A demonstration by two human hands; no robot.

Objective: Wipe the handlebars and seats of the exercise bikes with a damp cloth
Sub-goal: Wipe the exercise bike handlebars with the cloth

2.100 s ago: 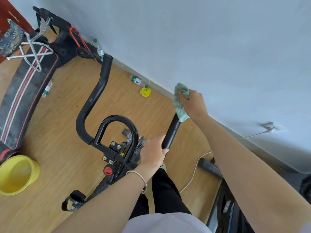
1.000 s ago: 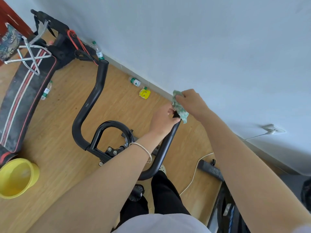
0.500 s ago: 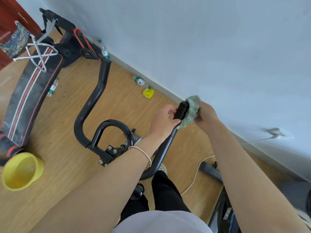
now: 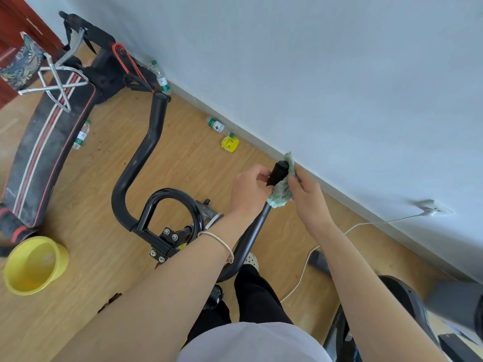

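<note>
The left hand (image 4: 250, 192) has climbed the black tubular handlebar (image 4: 141, 155) and now curls round its right arm just below the tip. Just right of it, the right hand (image 4: 306, 198) grips the crumpled green cloth (image 4: 281, 195) against that tip. Beyond the left hand, a clear plastic bottle (image 4: 216, 125) lies on the wooden floor (image 4: 104, 257).

cloth (image 4: 281, 195): pale green, bunched against right bar's end | handlebars (image 4: 156, 118): glossy black bent tube, ends raised

Glossy black metal handlebar (image 4: 136, 163); fuzzy green cloth (image 4: 283, 190); wood-grain floor (image 4: 99, 270); shiny yellow plastic bucket (image 4: 18, 283).
</note>
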